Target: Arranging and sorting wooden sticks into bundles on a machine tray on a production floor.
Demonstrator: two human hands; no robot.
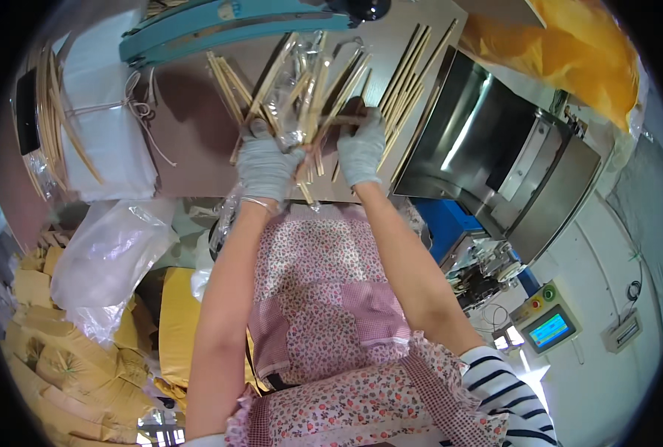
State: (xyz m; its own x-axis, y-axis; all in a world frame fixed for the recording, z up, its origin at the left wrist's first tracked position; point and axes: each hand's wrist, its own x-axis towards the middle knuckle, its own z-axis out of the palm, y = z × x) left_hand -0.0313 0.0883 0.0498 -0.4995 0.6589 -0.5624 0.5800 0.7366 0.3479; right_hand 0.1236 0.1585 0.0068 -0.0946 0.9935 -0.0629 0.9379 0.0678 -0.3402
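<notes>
Both hands wear pale grey gloves and work over a pile of thin wooden chopsticks [319, 86], some of them in clear plastic wrapping [284, 97]. At the pile's left side, my left hand [264, 165] is closed, its fingers around chopsticks and crinkled wrapping. My right hand [363, 153] is closed too, with its thumb and fingers on chopsticks that point left toward the pile; motion blurs them slightly. Just right of this hand lies a row of loose chopsticks [402, 89], roughly side by side. The lower ends of the pile reach the table's near edge between the hands.
A blue-green metal bar [220, 33] crosses the table's far side. At left, more sticks [52, 112] lie beside white sheets tied with cord [104, 141]. To the right stand a shiny metal chute [473, 127] and a control panel [547, 328]. Yellow sacks [78, 357] fill the lower left.
</notes>
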